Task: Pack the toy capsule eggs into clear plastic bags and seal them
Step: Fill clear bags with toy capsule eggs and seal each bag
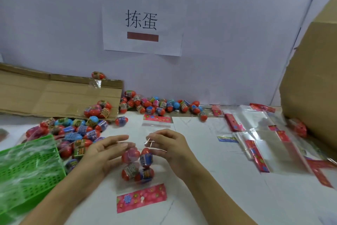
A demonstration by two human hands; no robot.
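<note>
A tall cardboard box [313, 86] stands far right of the filled bag [140, 179]; a flattened cardboard sheet [54, 95] lies behind-left, one green basket [27, 172] directly left. The bag, on the white table [218, 188] with its pink header nearest the camera, holds four capsule eggs [138, 164]. Loose eggs [156, 106], too many to count, lie behind it. The left hand [107, 152] cups the bag's open end, fingers loosely curled; the right hand [167, 144] pinches its thin sealing strip.

eggs [138, 162]: red, blue | basket [27, 168]: green | bag header [141, 197]: pink floral
</note>
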